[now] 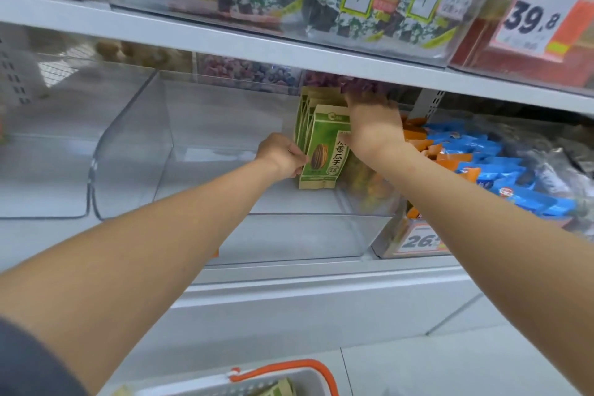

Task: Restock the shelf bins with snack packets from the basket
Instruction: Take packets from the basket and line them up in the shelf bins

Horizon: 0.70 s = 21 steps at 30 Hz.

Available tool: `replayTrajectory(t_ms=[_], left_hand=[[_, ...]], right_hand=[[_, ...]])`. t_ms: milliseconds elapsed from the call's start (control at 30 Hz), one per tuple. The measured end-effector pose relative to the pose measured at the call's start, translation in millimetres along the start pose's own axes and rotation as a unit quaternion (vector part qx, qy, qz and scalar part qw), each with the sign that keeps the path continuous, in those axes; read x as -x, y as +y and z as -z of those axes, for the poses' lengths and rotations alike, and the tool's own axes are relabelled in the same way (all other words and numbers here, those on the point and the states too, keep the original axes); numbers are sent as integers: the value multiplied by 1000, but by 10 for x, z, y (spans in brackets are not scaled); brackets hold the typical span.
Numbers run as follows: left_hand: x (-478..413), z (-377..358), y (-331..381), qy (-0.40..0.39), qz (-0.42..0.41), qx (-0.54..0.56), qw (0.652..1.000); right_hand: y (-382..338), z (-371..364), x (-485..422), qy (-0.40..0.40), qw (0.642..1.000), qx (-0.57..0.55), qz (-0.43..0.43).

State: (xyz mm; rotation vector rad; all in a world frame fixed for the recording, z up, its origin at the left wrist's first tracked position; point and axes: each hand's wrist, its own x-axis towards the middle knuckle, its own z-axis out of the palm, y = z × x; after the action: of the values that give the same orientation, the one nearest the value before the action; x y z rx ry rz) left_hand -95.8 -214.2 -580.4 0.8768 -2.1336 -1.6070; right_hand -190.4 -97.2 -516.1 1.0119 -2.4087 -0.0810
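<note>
Two bare arms reach into a clear plastic bin (289, 241) on the lower shelf (321, 286). A row of green packets (324, 151), each printed with a striped seed, stands upright on edge in the bin's far right corner, against its right wall.

The left hand (283, 154) grasps the row from the left, its fingers curled round the near edge of the front packets low down. The right hand (374, 125) lies against the upper right of the same row, with the thumb on the face of the front packet. Its fingers reach up and back under the shelf above and are blurred, so I cannot tell whether they clasp the packets or only press on them.

Just to the right, another bin holds blue and orange packets (501, 177), with a price tag (421, 239) on its front. The upper shelf (225, 42) carries dark green seaweed packs (369, 3).

At the bottom edge sits a pale basket (205, 388) with an orange handle (308, 365). More green packets show inside the basket.
</note>
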Motion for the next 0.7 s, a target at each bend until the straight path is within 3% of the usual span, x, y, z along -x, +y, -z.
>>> replayTrajectory(t_ms=[333,567,700], left_hand=[[460,276,117,10,-10,-38,999],[1342,684,83,125,-62,-175,975],[2003,920,-268,109,-56,-202,972]], right_hand=[[-119,289,508,-14,999,-44,28],[-653,562,1390,62,973,-196,101],[-978,598,1971,-43,948,-290,120]])
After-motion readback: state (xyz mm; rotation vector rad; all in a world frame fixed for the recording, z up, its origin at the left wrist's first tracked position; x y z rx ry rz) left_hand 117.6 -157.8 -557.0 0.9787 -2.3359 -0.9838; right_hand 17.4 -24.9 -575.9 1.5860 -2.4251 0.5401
